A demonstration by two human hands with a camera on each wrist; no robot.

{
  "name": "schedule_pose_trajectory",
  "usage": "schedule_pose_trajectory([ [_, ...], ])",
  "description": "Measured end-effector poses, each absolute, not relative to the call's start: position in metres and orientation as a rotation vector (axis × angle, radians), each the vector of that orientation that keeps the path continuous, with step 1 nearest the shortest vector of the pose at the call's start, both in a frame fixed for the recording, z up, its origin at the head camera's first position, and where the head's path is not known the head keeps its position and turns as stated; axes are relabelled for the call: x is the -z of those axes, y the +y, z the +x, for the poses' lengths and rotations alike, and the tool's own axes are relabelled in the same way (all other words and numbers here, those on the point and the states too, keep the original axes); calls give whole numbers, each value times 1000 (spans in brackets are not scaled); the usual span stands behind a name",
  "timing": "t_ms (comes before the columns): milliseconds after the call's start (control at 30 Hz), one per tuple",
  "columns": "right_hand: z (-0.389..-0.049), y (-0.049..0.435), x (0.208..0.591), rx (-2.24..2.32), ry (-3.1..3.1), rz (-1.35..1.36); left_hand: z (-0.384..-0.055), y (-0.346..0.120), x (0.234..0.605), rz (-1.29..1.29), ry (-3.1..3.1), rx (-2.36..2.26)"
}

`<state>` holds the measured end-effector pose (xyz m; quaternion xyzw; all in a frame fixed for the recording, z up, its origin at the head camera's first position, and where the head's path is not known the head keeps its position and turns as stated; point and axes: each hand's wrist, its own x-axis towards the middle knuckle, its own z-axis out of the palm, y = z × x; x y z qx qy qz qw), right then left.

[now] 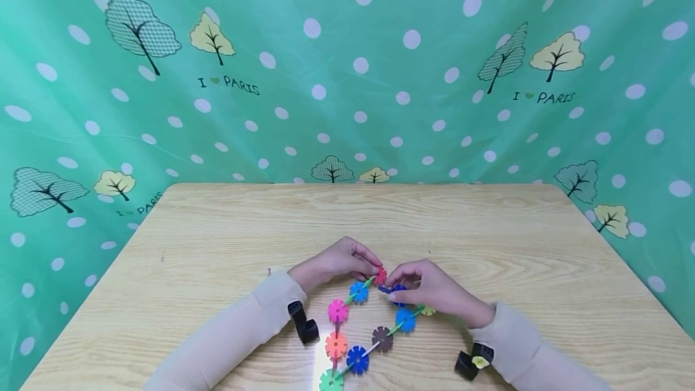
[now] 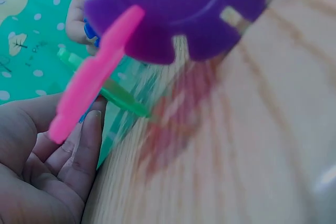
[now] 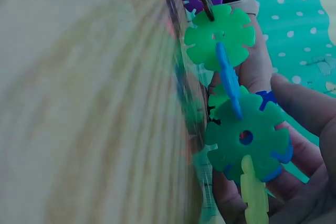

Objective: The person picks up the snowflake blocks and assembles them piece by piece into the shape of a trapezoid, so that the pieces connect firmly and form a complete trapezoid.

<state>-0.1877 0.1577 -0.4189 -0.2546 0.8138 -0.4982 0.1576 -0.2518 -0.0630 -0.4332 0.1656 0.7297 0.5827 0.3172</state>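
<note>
A chain of notched plastic snowflake discs bends in a V across the wooden table. At its far left end my left hand (image 1: 347, 258) pinches a red disc (image 1: 382, 276), next to a light blue disc (image 1: 358, 292). My right hand (image 1: 431, 288) grips a dark blue disc (image 1: 400, 295) close to the red one, a small blue piece (image 1: 383, 289) jutting toward it. In the left wrist view a purple disc (image 2: 173, 19) and an edge-on pink disc (image 2: 97, 74) partly cover the left hand (image 2: 52, 166). Green discs (image 3: 247, 135) hang before the right hand (image 3: 310, 145) in the right wrist view.
Nearer the front lie an orange disc (image 1: 336, 346), a green disc (image 1: 331, 381) at the bend, another dark blue disc (image 1: 357, 359) and a brown disc (image 1: 382, 339). Behind the table (image 1: 244, 222) hangs a green dotted cloth (image 1: 347, 89). Black wrist cameras sit on both sleeves.
</note>
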Motion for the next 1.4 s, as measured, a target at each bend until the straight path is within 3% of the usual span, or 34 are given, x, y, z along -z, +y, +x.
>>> schedule_pose_trajectory([
  [1400, -182, 155, 418, 1461, 2416, -713, -244, -82, 431, 484, 1804, -1511],
])
